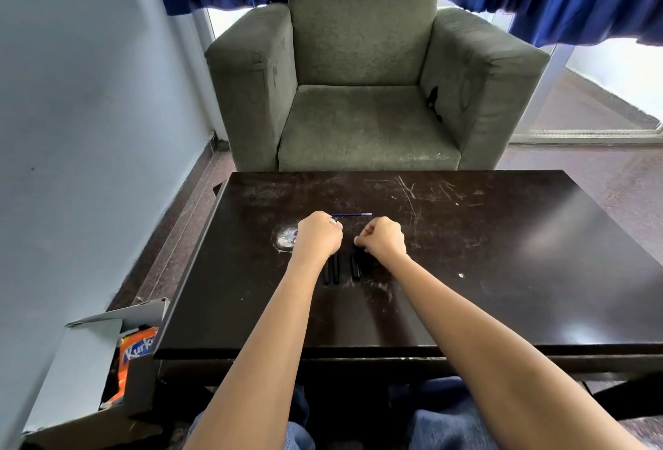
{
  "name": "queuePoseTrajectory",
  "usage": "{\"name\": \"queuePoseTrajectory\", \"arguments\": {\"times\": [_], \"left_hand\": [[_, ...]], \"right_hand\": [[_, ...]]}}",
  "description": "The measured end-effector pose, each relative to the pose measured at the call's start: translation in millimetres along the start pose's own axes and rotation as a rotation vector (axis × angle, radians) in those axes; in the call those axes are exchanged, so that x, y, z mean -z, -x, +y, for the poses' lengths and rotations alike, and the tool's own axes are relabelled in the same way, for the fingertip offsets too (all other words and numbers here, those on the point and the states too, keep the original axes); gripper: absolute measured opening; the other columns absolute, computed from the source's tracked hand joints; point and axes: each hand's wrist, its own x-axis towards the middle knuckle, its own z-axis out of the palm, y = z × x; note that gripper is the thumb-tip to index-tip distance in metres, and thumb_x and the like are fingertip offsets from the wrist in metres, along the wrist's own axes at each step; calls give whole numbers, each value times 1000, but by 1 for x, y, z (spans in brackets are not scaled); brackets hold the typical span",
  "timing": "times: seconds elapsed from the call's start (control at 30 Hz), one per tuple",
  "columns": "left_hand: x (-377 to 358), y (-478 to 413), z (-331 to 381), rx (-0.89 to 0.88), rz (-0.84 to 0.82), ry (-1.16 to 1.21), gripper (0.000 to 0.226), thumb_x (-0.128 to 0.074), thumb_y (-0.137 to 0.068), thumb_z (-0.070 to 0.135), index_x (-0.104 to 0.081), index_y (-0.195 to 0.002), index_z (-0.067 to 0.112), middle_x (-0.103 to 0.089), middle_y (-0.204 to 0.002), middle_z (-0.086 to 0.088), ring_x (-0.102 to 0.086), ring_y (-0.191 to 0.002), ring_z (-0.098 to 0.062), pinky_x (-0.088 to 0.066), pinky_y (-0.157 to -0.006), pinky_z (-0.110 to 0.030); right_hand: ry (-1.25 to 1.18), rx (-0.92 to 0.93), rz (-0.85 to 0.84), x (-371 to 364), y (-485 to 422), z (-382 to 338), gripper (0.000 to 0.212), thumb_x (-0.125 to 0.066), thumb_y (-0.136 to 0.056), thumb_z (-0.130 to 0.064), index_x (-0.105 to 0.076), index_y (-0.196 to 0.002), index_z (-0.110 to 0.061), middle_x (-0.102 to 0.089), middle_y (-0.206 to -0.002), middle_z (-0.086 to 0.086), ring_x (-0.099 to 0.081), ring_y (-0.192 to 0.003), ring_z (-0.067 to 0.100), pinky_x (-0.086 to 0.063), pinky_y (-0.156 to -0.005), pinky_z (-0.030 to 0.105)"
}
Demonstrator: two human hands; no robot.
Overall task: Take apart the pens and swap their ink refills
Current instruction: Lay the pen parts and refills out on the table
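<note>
My L hand [319,238] curled at refill [353,214] end, R hand [384,239] curled over pen barrels [332,272], can't tell what either grips; refill's light, bendy, so I'd pinch mid-shaft.

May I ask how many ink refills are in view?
1: a blue refill lies on the table just past the left hand and right hand; more may be hidden beneath them.

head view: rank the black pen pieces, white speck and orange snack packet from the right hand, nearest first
1. black pen pieces, right beside the right hand
2. white speck, on the table to its right
3. orange snack packet, in the box off the table's left corner
</note>
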Motion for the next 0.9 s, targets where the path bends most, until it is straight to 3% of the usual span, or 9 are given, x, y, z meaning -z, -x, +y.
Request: {"name": "queuePoseTrajectory", "arguments": {"times": [0.33,0.53,0.63,0.7,0.9], "left_hand": [[-2,-5,-2,20,-18,-20,32,-39,-98,8,-60,-117,-6,-65,-116,-21,-60,-112,-35,-49,-98,-43],[-1,-5,-3,2,-6,-41,31,-41,-97,10,-62,-117,-4,-65,-116,-21,-62,-110,-34,-51,-96,-43],[-2,-6,-4,3,4,-32,32,-40,-98,11,-62,-117,-3,-65,-115,-20,-62,-109,-34,-51,-96,-42],[-2,-6,-3,7,2,-30,32,-40,-98,10,-61,-117,-4,-65,-115,-20,-62,-109,-33,-51,-96,-42],[-3,-6,-1,20,-2,-39,31,-41,-98,9,-62,-116,-4,-65,-114,-20,-62,-109,-33,-52,-96,-41]], "right_hand": [[-20,65,-18,-1,0,0,14,-74,-80,-19,-63,-72,-15,-69,-80,5,-69,-74,22,-59,-70,35],[-86,18,52,19,-3,4,15,-69,-77,-15,-62,-64,-17,-68,-66,4,-63,-53,14,-60,-72,37],[-23,-32,126,35,-4,13,17,-68,-76,-15,-60,-62,-21,-72,-78,10,-70,-76,26,-58,-75,37],[33,-74,143,43,-4,20,5,-67,-76,-14,-67,-71,-15,-71,-90,12,-69,-86,31,-56,-75,35],[103,-139,106,44,-4,32,25,-77,-69,-20,-69,-90,-8,-71,-93,12,-69,-86,30,-58,-77,38]]}}
